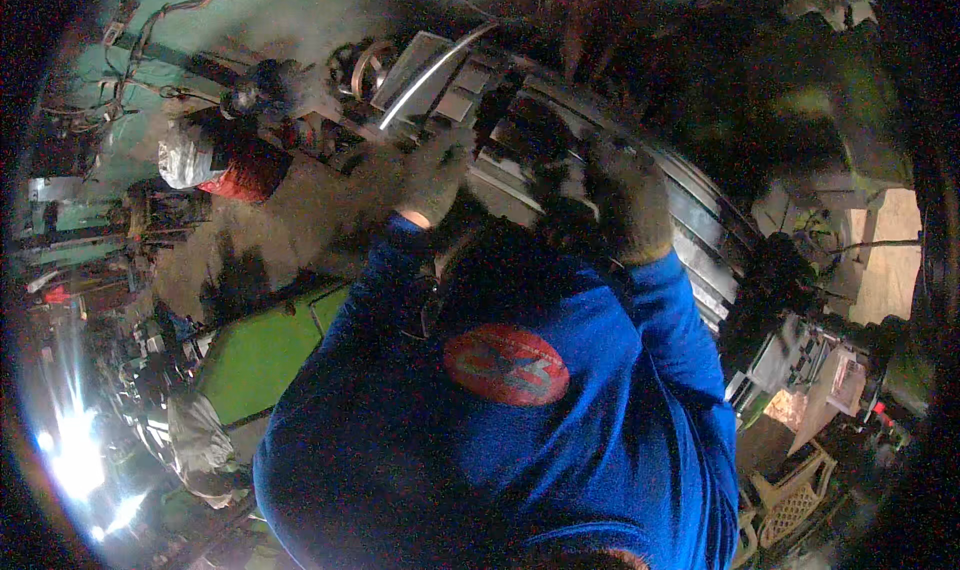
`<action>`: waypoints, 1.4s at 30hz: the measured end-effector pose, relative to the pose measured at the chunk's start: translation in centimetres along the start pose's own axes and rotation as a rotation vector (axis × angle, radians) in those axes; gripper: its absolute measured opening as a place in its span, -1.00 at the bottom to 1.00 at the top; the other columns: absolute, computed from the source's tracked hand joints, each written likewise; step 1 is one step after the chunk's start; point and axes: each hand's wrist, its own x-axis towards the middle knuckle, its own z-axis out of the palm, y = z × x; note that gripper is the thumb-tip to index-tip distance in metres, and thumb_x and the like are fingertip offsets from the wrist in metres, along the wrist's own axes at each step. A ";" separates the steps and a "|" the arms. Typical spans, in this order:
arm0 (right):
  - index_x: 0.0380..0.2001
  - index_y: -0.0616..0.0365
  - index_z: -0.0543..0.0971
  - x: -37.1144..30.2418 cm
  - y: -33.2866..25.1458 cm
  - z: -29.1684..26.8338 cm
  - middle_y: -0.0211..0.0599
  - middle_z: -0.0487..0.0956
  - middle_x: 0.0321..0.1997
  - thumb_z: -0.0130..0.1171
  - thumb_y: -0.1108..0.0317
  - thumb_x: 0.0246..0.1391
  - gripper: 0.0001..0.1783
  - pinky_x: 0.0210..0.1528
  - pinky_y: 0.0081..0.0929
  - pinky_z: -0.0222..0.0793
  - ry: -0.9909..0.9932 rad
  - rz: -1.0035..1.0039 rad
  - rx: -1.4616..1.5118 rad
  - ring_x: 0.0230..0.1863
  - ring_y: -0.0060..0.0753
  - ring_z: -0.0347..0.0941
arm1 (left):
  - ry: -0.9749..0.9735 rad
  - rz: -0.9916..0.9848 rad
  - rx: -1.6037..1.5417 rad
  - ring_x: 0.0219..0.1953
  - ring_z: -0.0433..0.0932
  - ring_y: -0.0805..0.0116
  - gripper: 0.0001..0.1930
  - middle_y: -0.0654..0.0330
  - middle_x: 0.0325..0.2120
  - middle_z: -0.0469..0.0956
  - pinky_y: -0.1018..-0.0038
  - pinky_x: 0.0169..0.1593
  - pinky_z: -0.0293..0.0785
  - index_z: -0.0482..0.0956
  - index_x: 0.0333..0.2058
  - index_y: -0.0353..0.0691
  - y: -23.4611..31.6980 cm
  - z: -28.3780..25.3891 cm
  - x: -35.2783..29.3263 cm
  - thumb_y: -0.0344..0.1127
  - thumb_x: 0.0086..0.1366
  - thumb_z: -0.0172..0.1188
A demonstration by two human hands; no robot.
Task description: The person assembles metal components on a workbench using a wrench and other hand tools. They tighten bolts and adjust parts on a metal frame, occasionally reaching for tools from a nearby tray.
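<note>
My left hand, in a pale work glove, is at the near left side of a dark machine with metal plates and rails. Its fingers blur into the dim metal around them. On the machine's right side, my right hand wears a similar glove and reaches toward the dark middle part, where shadow covers its fingertips. Whether either hand grips anything is hidden. Beyond my left hand, a flat grey plate lies beside a shiny curved metal strip. Slatted metal runs along the right, by my right forearm.
A spoked wheel stands at the machine's far left. Further left is a red container with a silvery top. A green panel lies near my left elbow. A plastic chair stands at lower right. Cables hang at upper left.
</note>
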 end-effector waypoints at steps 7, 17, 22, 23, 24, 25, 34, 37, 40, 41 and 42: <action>0.32 -0.06 0.61 7.2 -0.3 9.9 0.02 0.77 -0.07 0.49 0.12 0.00 -0.25 0.11 0.16 0.60 -0.131 0.170 0.056 0.04 0.32 0.67 | -0.178 0.015 0.025 -0.12 0.67 0.38 -0.63 0.15 -0.04 0.72 0.40 -0.04 0.66 0.70 0.16 -0.28 -5.8 -3.6 5.2 -0.34 0.43 0.34; 0.23 0.01 0.64 8.0 -0.2 13.4 0.03 0.76 0.01 0.46 0.08 0.05 -0.34 0.11 0.14 0.64 -0.245 0.248 -0.091 0.06 0.32 0.67 | -0.200 0.049 0.194 0.12 0.73 -0.09 -0.60 -0.09 0.11 0.74 0.13 0.25 0.62 0.76 0.10 -0.26 -6.7 -3.3 7.0 -0.18 0.39 0.34; 0.13 0.04 0.72 7.8 -0.6 13.8 0.02 0.76 0.00 0.48 0.03 0.06 -0.42 0.16 0.09 0.64 -0.032 0.056 -0.153 0.06 0.27 0.68 | -0.214 0.055 0.327 0.16 0.71 -0.14 -0.62 -0.07 0.11 0.74 0.07 0.29 0.60 0.78 0.09 -0.19 -5.6 -3.5 7.3 -0.17 0.39 0.31; 0.08 0.06 0.74 7.6 -0.9 13.6 0.03 0.77 -0.01 0.48 0.03 0.08 -0.45 0.15 0.07 0.64 -0.032 0.050 -0.140 0.05 0.27 0.69 | -0.220 0.058 0.374 0.16 0.71 -0.13 -0.62 -0.06 0.11 0.74 0.07 0.30 0.60 0.78 0.10 -0.18 -5.3 -3.5 7.4 -0.18 0.39 0.30; 0.05 0.08 0.75 7.7 -1.0 13.8 0.03 0.77 -0.02 0.47 0.01 0.10 -0.47 0.15 0.05 0.64 -0.044 0.139 -0.032 0.04 0.26 0.69 | -0.282 -0.025 0.467 0.16 0.70 -0.14 -0.63 -0.06 0.09 0.75 0.07 0.31 0.60 0.78 0.08 -0.18 -5.0 -3.6 7.5 -0.19 0.39 0.29; 0.02 0.09 0.76 7.7 -1.1 13.9 0.04 0.78 -0.02 0.47 -0.01 0.12 -0.49 0.14 0.04 0.64 -0.045 0.236 0.070 0.03 0.26 0.70 | -0.347 -0.104 0.560 0.16 0.70 -0.15 -0.64 -0.07 0.07 0.75 0.08 0.31 0.60 0.78 0.07 -0.19 -3.3 -3.9 8.0 -0.20 0.39 0.29; 0.02 0.07 0.77 12.9 -5.4 13.8 0.07 0.78 0.01 0.36 -0.17 0.27 -0.46 0.06 0.02 0.63 -0.176 0.397 0.335 -0.03 0.24 0.70 | 0.111 -0.088 0.254 0.18 0.67 -0.24 -0.71 -0.12 0.11 0.71 0.04 0.31 0.59 0.78 -0.03 -0.23 -5.9 0.5 6.7 -0.22 0.48 0.18; 0.08 0.05 0.76 13.9 -3.3 14.4 0.05 0.76 0.08 0.34 -0.11 0.28 -0.48 0.10 0.04 0.63 -0.380 0.317 0.218 0.01 0.25 0.68 | -0.344 -0.023 0.765 0.21 0.62 -0.29 -0.56 -0.21 0.21 0.63 -0.01 0.28 0.57 0.64 0.21 -0.17 -5.0 -1.8 8.8 -0.12 0.45 0.27; 0.18 0.02 0.70 13.9 2.4 16.4 0.04 0.71 0.20 0.30 0.02 0.32 -0.52 0.24 0.00 0.61 -0.357 -0.053 0.226 0.13 0.19 0.64 | -0.705 0.088 1.113 0.15 0.64 -0.31 -0.43 -0.23 0.26 0.59 -0.06 0.21 0.60 0.54 0.36 -0.15 -4.6 -2.8 10.4 -0.07 0.45 0.28; 0.18 0.04 0.69 14.2 2.7 16.1 0.04 0.71 0.19 0.30 0.03 0.32 -0.52 0.26 -0.01 0.60 -0.323 -0.062 0.341 0.14 0.18 0.64 | -0.652 0.100 1.051 0.12 0.66 -0.30 -0.48 -0.21 0.22 0.62 -0.08 0.18 0.61 0.59 0.29 -0.15 -5.9 -2.6 10.6 -0.06 0.45 0.27; 0.18 0.06 0.69 14.4 2.8 15.8 0.04 0.71 0.19 0.30 0.04 0.33 -0.52 0.28 -0.03 0.59 -0.287 -0.072 0.455 0.15 0.17 0.64 | -0.601 0.112 0.987 0.10 0.69 -0.29 -0.53 -0.19 0.18 0.65 -0.10 0.15 0.62 0.64 0.22 -0.15 -7.1 -2.4 10.7 -0.05 0.45 0.25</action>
